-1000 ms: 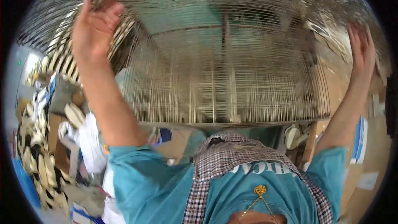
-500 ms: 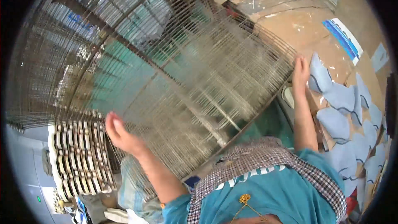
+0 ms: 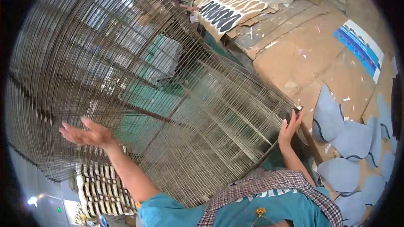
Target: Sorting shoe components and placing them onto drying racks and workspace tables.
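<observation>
The wire rack (image 3: 219, 122) stands right in front of us, slanting across our view, with our right hand (image 3: 290, 126) at its near right corner, fingers loosely extended rather than wrapped round, though we cannot tell whether they press on the frame. Our left hand (image 3: 88, 132) is spread wide before the wires with nothing visible in its grasp, so good handling probably means seating both palms on firm frame, pushing evenly and sparing the thin wires. We should also mind the cardboard-covered table (image 3: 290, 67) and its grey-blue pieces (image 3: 351, 138) close by that corner.
</observation>
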Demonstrator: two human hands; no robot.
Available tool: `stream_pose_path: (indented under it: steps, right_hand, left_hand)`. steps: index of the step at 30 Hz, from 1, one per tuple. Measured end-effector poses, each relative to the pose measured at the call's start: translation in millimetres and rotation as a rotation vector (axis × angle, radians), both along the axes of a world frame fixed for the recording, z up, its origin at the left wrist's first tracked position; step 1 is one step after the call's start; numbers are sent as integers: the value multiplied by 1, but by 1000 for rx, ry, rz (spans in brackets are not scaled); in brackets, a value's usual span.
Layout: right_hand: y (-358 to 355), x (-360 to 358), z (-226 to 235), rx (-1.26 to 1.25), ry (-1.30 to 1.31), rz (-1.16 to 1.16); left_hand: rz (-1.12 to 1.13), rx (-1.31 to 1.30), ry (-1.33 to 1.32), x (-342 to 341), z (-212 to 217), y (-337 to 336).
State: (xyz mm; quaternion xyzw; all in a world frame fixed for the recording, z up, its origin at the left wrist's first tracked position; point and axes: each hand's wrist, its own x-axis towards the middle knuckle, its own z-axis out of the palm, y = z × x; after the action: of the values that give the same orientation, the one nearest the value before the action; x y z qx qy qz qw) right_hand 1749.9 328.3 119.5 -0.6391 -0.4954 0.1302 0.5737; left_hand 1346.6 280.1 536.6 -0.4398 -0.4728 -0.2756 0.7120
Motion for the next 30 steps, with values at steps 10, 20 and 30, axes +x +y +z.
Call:
stream_pose_path:
  steps: [10,20,30]
  right_hand:
    - [12,-2,0,-101,-12,-10]
    - [72,-50,2,-115,64,58]
    - [208,-112,-23,36,33,165]
  left_hand:
    - [233,114,-157,-118,91,196]
    - [197,39,-175,-198,108,224]
    - [519,-113,-355,-319,123,283]
